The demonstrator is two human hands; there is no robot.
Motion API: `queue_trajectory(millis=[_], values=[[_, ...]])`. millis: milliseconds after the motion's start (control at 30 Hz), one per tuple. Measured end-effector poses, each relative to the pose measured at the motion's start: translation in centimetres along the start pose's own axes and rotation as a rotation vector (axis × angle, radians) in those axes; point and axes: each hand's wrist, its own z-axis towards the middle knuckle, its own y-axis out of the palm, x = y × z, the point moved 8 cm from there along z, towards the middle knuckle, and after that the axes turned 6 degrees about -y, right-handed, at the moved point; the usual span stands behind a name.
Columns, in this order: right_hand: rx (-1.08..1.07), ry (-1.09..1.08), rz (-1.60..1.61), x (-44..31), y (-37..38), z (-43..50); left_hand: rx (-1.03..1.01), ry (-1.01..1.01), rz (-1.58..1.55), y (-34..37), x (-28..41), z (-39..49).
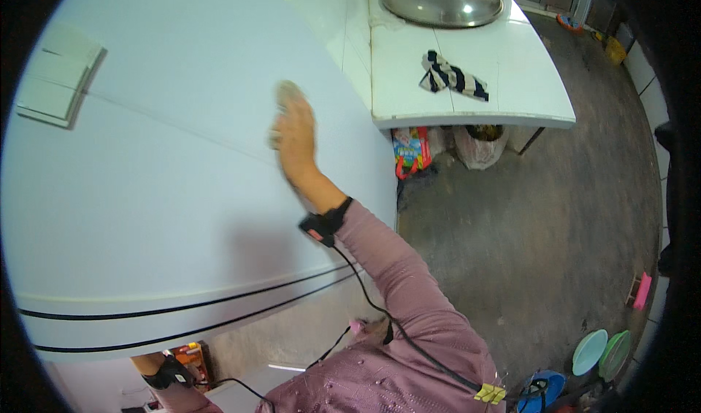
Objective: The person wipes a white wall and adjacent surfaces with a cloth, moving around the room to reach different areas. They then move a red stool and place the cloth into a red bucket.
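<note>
Against a large pale blue-white panel point(181, 194), my right hand point(297, 133) presses a pale pad, seemingly a folded cloth point(287, 91), with its fingers curled around it; motion blurs both. A black strap with a small box circles that wrist. At the lower left, only the wrist end of my left hand point(147, 363) shows; the panel's edge hides the fingers. A black band is on this wrist too. On the white tiled counter point(405, 92) to the right lies a black-and-white striped cloth point(457, 78), crumpled and apart from both hands.
A domed metal lid point(442, 1) stands on the counter. Below are a colourful bag point(412, 149) and a plastic-lined bin point(481, 149). Two dark cords point(191, 304) cross the panel's lower part. Basins point(590, 353) and a pink-topped item point(642, 291) are at the lower right.
</note>
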Motion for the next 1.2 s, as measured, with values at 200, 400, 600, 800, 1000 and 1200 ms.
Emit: queue_trajectory(millis=[200, 400, 600, 800, 1000, 1200], values=[[-0.074, -0.432, -0.095, -9.1, 4.9, 14.8, 0.014, 0.001, 0.016, 0.0, -0.4, -0.2], [-0.138, -0.004, 0.132, 10.0, 3.2, 22.0, 0.023, -0.006, 0.043, 0.1, -1.4, -0.3], [-0.130, 0.024, -0.397, 24.4, -7.3, 2.7, 0.026, -0.013, 0.028, 0.2, -1.8, -0.8], [-0.079, 0.784, -0.340, 37.6, -13.4, -27.5, 0.053, -0.040, -0.070, -0.6, -2.0, -1.4], [-0.213, 0.384, -0.388, 22.7, -5.7, -3.1, 0.101, 0.440, 0.193, 0.9, 2.5, -1.3], [-0.147, -0.565, -0.072, -13.3, 9.0, 19.8, 0.018, 0.038, -0.377, 2.7, 3.3, 0.4]])
